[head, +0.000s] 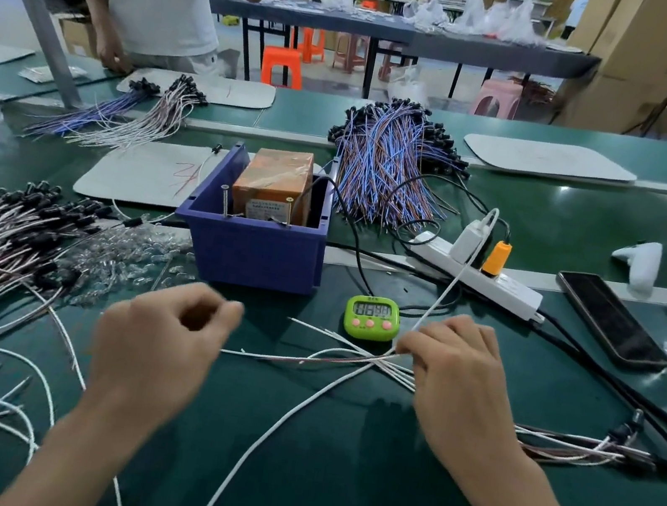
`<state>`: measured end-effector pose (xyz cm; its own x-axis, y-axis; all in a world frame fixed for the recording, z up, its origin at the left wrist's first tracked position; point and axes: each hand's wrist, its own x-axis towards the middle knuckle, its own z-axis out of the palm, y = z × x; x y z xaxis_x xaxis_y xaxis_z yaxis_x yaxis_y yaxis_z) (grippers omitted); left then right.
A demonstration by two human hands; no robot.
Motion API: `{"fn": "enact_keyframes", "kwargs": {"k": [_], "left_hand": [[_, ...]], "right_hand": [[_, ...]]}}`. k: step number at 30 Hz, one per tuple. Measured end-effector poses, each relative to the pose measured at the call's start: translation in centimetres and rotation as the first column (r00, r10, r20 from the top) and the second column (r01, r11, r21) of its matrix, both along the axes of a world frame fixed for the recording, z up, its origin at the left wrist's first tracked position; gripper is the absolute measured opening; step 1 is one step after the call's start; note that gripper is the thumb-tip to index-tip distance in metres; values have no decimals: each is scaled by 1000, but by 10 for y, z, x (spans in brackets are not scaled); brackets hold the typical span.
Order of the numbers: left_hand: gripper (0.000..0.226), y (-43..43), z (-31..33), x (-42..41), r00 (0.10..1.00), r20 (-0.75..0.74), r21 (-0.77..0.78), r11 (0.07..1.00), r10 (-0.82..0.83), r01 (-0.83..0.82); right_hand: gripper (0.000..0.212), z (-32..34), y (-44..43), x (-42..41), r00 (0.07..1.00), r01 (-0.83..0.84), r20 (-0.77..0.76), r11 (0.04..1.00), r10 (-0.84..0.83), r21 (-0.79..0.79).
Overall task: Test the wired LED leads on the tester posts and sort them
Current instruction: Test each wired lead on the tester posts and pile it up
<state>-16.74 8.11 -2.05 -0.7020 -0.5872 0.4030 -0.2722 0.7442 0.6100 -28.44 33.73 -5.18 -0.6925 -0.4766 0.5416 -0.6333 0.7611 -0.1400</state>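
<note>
Bright, even, from overhead. Soft glare patches on glossy green table [588,198]. Faint diffuse shadows beneath left hand [157,347], itself motion-blurred; right hand [452,374] sharper. Strong wide-angle bowing toward edges; far background soft.

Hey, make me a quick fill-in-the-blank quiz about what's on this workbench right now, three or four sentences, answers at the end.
1. The right hand pinches a bundle of thin ___ leads.
2. The small digital timer is ___ with pink buttons.
3. The orange box sits inside a ___ bin.
4. The phone lies to the ___ of the power strip.
Missing words: white, green, blue, right.
</note>
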Motion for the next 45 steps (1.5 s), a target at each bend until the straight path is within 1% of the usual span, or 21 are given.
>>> {"fn": "enact_keyframes", "kwargs": {"k": [1,2,4,5,7,8,10,12,14,16,18,19,21,25,27,31,33,35,38,41,45], "left_hand": [[9,12,3,-3,991,-56,3,992,-124,124],[8,24,5,-6,965,-81,1,968,-251,252],[28,43,4,-16,882,-48,39,881,-469,471],[30,51,3,-22,840,-16,103,835,-542,541],[25,64,0,-33,748,-4,346,701,-664,624],[26,67,-2,-37,714,-52,507,598,-698,622],[34,66,-9,-43,728,-158,674,465,-668,573],[32,61,-16,-45,783,-198,695,479,-589,536],[41,58,-25,-46,842,-215,698,525,-495,487],[49,57,-32,-47,854,-246,694,532,-458,485],[41,58,-39,-46,834,-274,677,520,-478,520],[33,59,-41,-46,820,-292,667,510,-492,543],[25,61,-44,-44,794,-319,632,508,-518,585],[35,63,-46,-43,807,-296,622,538,-511,569],[32,64,-45,-43,821,-268,599,580,-504,552],[24,66,-45,-40,901,-163,404,806,-402,433],[27,68,-42,-37,921,-177,316,866,-347,387],[36,66,-40,-36,907,-239,311,858,-345,409],[40,64,-36,-34,849,-323,312,800,-418,513],[36,66,-36,-36,819,-333,297,772,-468,562],[24,62,-39,-38,834,-346,339,771,-430,539]], "right_hand": [[36,2,-3,2,996,-22,-82,998,18,-51],[31,4,-7,5,986,-48,-164,994,31,-103],[21,7,-19,15,958,-101,-283,979,48,-178],[17,7,-25,21,947,-124,-316,970,54,-207],[13,5,-33,27,936,-161,-346,951,62,-265],[11,3,-36,28,937,-180,-341,939,73,-293],[11,1,-41,28,953,-222,-276,902,121,-371],[17,-2,-44,27,974,-227,-131,803,186,-551],[21,-2,-45,29,964,-106,79,640,253,-761],[17,-4,-47,26,871,97,335,543,360,-834],[17,-8,-51,23,714,224,503,521,488,-824],[19,-9,-52,23,652,250,528,503,544,-827],[22,-9,-54,22,583,256,515,460,628,-850],[32,-11,-56,22,563,234,463,406,685,-884],[36,-14,-57,21,579,208,451,411,679,-887],[40,-18,-58,20,641,151,440,458,629,-876],[36,-19,-57,19,686,115,431,498,586,-859],[33,-22,-55,18,716,98,436,540,544,-836],[27,-26,-53,20,731,88,461,600,504,-795],[22,-29,-51,22,747,31,459,665,481,-747],[23,-29,-50,25,825,-28,391,719,409,-694]]}}
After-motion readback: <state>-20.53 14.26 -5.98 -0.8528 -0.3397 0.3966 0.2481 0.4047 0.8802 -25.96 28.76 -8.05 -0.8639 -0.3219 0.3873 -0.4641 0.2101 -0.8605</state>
